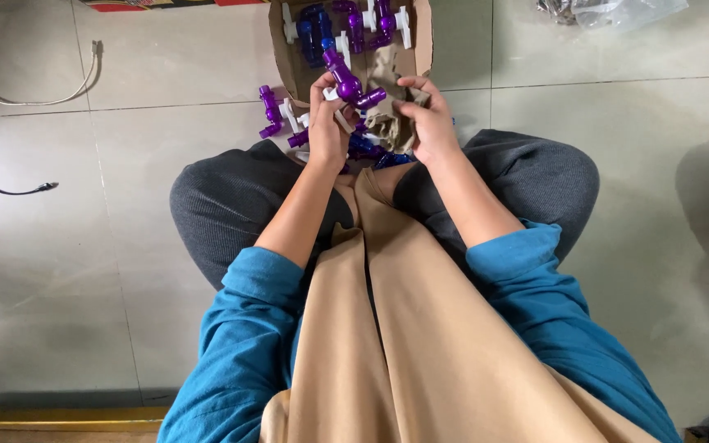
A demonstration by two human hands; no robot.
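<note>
My left hand (327, 123) grips a purple plastic pipe joint (346, 82) with a white connector piece beside it, held just above the floor in front of my crossed legs. My right hand (430, 119) is curled close to the joint's purple right end (372, 98) and touches it with the fingertips. Under both hands lies a heap of purple, blue and white pipe pieces (364, 148). Two more purple and white pieces (276, 113) lie on the tiles to the left of my left hand.
An open cardboard box (423, 37) with several purple, blue and white pieces stands right behind my hands. A white cable (59, 94) and a black cable (10, 190) lie on the tiles at left. A clear plastic bag (617, 12) sits at the far right.
</note>
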